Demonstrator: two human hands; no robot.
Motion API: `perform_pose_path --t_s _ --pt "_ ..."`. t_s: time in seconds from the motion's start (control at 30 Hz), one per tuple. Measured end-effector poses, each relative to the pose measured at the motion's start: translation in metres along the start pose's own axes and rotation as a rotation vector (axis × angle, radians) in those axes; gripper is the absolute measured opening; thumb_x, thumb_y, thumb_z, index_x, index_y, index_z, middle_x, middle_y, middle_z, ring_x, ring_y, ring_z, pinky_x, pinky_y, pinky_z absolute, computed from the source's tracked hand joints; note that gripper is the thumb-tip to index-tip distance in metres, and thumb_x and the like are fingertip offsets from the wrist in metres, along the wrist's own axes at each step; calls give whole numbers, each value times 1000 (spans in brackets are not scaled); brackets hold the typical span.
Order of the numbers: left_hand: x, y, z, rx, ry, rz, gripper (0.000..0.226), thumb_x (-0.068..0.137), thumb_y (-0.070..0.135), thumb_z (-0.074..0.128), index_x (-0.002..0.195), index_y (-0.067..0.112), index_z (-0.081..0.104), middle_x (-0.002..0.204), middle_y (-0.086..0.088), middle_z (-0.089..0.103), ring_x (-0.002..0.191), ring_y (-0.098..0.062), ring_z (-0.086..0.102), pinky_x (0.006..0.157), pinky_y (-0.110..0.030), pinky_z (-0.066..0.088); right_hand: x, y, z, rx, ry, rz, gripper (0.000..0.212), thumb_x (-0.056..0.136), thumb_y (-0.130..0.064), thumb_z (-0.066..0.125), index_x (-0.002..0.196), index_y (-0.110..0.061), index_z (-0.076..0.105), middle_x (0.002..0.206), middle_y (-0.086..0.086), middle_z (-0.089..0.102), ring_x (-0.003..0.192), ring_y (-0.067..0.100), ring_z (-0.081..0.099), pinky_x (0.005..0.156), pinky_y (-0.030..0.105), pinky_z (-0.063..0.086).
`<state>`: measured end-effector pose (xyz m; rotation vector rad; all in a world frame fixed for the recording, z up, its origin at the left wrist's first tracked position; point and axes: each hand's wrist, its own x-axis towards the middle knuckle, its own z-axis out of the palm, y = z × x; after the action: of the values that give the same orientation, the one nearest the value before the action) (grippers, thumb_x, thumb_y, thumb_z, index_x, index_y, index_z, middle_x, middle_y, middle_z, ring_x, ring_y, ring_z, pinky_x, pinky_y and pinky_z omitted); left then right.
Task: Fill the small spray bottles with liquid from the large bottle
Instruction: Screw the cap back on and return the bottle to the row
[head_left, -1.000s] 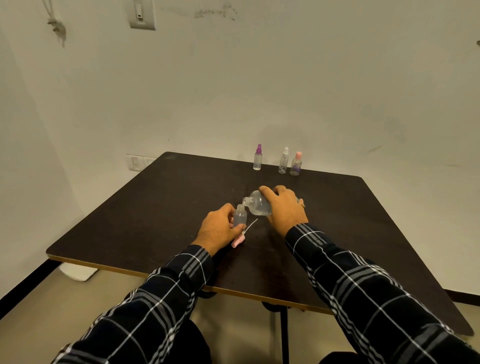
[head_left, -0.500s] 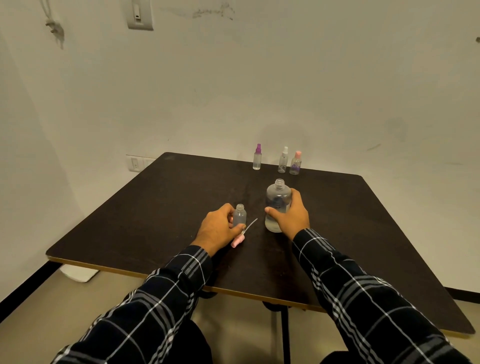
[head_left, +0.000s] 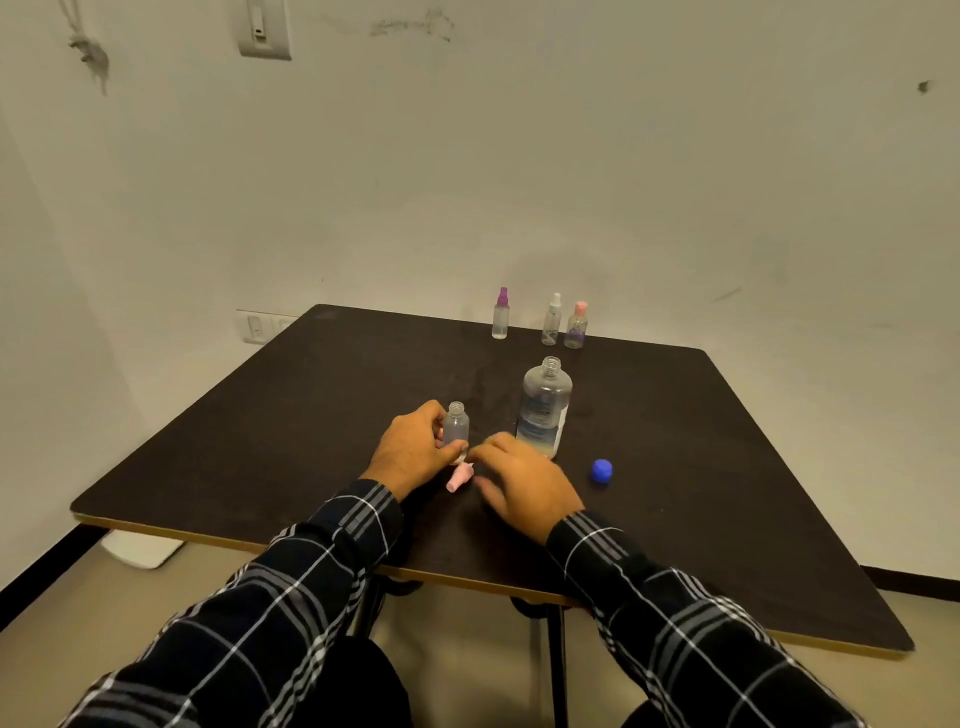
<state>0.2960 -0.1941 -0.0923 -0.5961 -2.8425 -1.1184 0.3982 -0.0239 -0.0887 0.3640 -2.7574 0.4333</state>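
Note:
My left hand (head_left: 415, 452) grips a small clear bottle (head_left: 456, 425) with no cap, upright on the dark table (head_left: 291, 415). Just below it lies a pink spray cap (head_left: 459, 478) on its side. My right hand (head_left: 524, 483) hovers low over the table with fingers loosely spread, its fingertips close to the pink cap; it holds nothing. The large clear bottle (head_left: 543, 408) stands upright and uncapped just beyond my right hand, partly filled with liquid. Its blue cap (head_left: 601, 471) lies to the right.
Three small spray bottles stand in a row at the table's far edge: one with a purple top (head_left: 501, 314), one white (head_left: 552, 320), one pink (head_left: 576, 326). A wall rises right behind them. The table's front edge is close to my sleeves.
My right hand tipped the large bottle back upright, set it down and let go, then moved left toward the pink cap. My left hand stayed on the small bottle.

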Motion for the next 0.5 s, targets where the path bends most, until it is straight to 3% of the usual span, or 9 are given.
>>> perform_pose_path --t_s 0.07,0.13,0.33,0.4,0.5 --pt "0 -2 -3 -4 -6 -12 31 85 36 79 105 26 58 93 8 67 83 -5 66 83 -33 58 7 1 11 8 -132 -37 42 92 -24 61 133 -27 55 133 -4 54 120 19 52 98 38 48" --pt "0 -3 -5 -6 -3 -26 31 85 35 79 105 26 58 94 7 67 84 -5 66 83 -32 58 12 0 18 -25 -150 -56 47 92 -19 62 138 -28 53 137 -5 55 125 19 49 102 41 47" --pt "-2 -4 -8 -17 -18 -42 31 86 34 79 107 24 58 96 7 66 86 -5 65 83 -29 56 23 -6 19 -178 -222 -138 29 100 -31 52 128 -27 60 123 5 58 115 27 51 87 42 48" --pt "-1 -5 -7 -38 -18 -42 29 85 34 79 103 25 58 95 6 67 85 -6 65 84 -32 57 23 -7 14 -96 -70 -142 28 100 -28 51 127 -24 58 121 4 59 110 24 55 87 37 50" --pt "0 -6 -6 -45 -5 -56 31 84 35 81 103 24 59 92 7 68 82 -6 66 84 -32 58 26 -9 -2 311 300 66 23 101 -24 52 122 -21 60 115 -2 65 106 11 61 93 26 49"
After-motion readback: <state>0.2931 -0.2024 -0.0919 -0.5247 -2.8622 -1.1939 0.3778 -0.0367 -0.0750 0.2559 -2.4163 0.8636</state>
